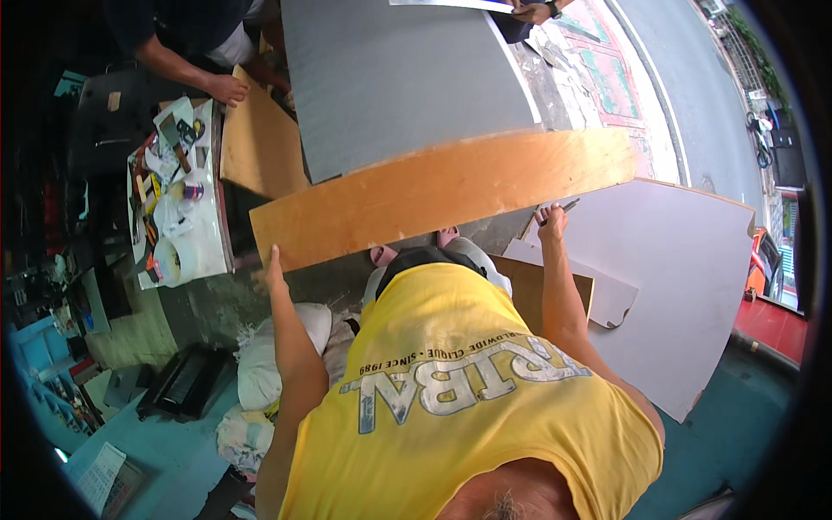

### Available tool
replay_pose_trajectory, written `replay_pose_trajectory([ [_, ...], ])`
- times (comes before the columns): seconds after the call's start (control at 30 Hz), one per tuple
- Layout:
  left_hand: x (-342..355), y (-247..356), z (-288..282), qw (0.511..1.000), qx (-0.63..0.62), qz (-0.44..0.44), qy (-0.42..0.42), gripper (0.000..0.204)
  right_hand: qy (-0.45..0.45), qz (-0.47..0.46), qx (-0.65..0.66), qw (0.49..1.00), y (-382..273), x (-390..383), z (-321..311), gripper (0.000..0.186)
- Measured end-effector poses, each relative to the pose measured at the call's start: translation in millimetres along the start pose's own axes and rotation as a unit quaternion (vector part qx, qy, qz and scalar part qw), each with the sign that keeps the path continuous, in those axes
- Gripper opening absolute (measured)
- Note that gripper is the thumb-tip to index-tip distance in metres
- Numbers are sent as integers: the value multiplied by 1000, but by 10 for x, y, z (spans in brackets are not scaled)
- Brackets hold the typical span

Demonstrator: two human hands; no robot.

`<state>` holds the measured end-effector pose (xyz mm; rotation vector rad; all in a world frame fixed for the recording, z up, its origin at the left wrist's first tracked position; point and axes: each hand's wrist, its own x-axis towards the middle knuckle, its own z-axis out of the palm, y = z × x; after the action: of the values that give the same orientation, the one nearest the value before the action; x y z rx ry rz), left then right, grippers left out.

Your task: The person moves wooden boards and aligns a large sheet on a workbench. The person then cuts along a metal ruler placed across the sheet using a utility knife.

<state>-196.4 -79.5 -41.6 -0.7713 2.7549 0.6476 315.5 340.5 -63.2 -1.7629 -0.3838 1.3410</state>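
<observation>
A long orange-brown wooden board (pixel 433 186) stretches across in front of me. It looks curved, with its right end higher. My left hand (pixel 271 270) is closed on the board's lower left corner, thumb on the near face and fingers partly hidden and blurred behind. Lower right of the board, my right hand (pixel 552 224) is closed around a thin dark pen-like tool (pixel 570 205), apart from the board. A big grey tabletop panel (pixel 407 78) lies beyond the board.
At upper left, a co-worker's hand (pixel 228 89) holds a plywood panel (pixel 260 143). Another person's hand (pixel 533 12) is at top right. A cluttered white table (pixel 217 234) stands left. A large white sheet (pixel 676 277) leans right. White sacks (pixel 286 347) lie by my left arm.
</observation>
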Motion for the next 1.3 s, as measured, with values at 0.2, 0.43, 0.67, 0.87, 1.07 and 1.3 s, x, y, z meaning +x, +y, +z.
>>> replay_pose_trajectory([
  [0.2,-175,84,-11,922,-254,-202,-213,120,-55,12,77,995,-262,353,109,27],
  [0.43,-262,-28,163,844,-407,-214,-274,86,-18,33,98,994,-320,540,101,29],
  [0.67,-266,-281,70,807,-498,-155,-277,55,-73,-22,75,994,-407,405,-19,28],
  [0.87,-385,-841,-293,803,-532,-146,-227,53,-88,-56,51,993,-512,-134,-234,23],
  [1.07,-428,-1367,-714,811,-527,-72,-243,43,-25,-137,-6,990,-420,-612,-733,26],
  [1.3,-117,-1374,-967,816,-523,-69,-236,41,26,-231,-201,952,197,-847,-1230,51],
])
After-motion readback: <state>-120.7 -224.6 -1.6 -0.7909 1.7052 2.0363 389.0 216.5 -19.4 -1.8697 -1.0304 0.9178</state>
